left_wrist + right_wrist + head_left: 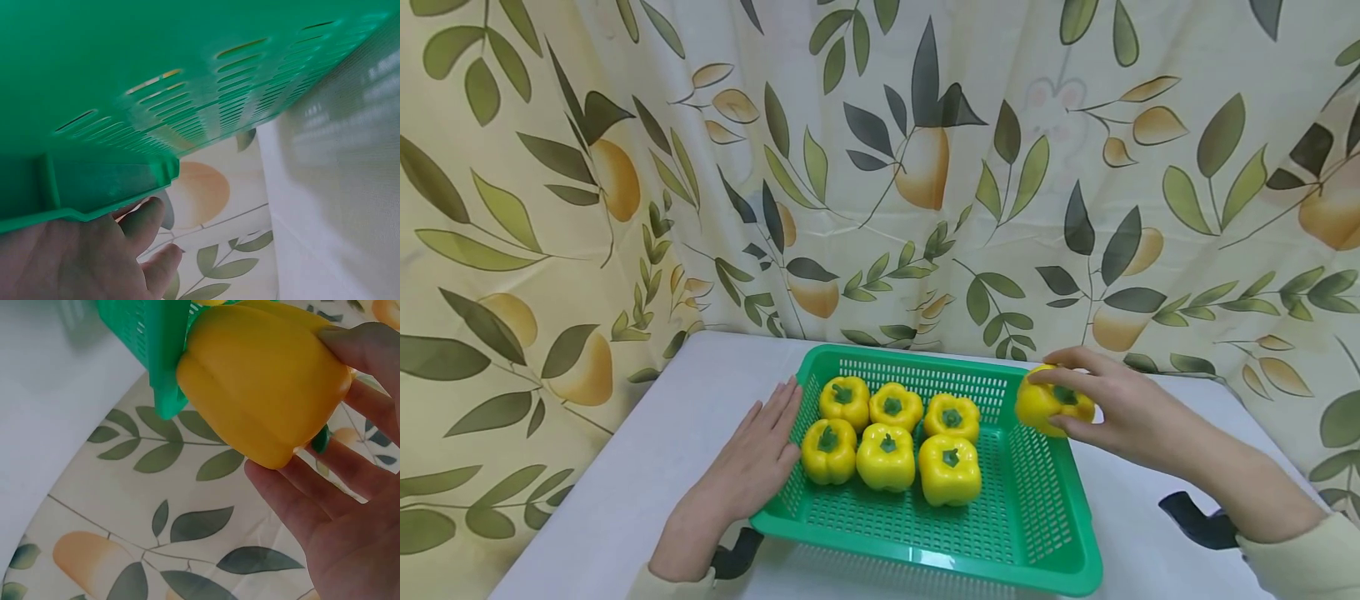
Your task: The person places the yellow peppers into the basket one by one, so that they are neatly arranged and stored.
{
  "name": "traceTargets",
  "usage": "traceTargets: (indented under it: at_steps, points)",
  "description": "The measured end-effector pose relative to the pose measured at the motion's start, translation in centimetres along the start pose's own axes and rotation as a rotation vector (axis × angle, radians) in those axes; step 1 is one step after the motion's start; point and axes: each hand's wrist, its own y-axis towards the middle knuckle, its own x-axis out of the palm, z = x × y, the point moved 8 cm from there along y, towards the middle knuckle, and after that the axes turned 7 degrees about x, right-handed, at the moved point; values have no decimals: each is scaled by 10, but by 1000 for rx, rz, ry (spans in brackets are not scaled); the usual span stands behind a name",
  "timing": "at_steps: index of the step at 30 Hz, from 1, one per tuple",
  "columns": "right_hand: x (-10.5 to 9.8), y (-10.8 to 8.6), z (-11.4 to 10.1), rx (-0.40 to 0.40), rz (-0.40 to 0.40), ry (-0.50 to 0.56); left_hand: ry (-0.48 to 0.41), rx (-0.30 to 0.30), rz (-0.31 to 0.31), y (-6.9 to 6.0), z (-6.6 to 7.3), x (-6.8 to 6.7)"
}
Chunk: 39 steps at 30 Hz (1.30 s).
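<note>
My right hand (1120, 402) grips a yellow bell pepper (1033, 402) by its sides, over the right rim of the green basket (925, 550). Close up in the right wrist view, the same pepper (262, 381) sits between thumb and fingers, its green stem turned toward the palm. Several more yellow bell peppers (887, 457) stand stem-up in two rows in the basket's left and middle part. With fingers extended, my left hand (760, 454) rests against the basket's left rim. The left wrist view shows that hand (81, 256) beneath the rim, beside the slotted wall.
The basket stands on a table with a white cover (700, 392). A curtain with a leaf and fruit print (865, 167) hangs behind and at the left. Black straps (1198, 521) show at both wrists.
</note>
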Motion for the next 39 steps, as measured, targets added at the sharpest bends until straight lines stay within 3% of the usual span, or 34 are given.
traceTargets:
  at_steps: [17, 39]
  points:
    - [19, 1, -15, -37, -43, 54, 4, 5, 0, 1, -1, 2]
    - [58, -2, -23, -41, -150, 110, 14, -4, 10, 0, -2, 1]
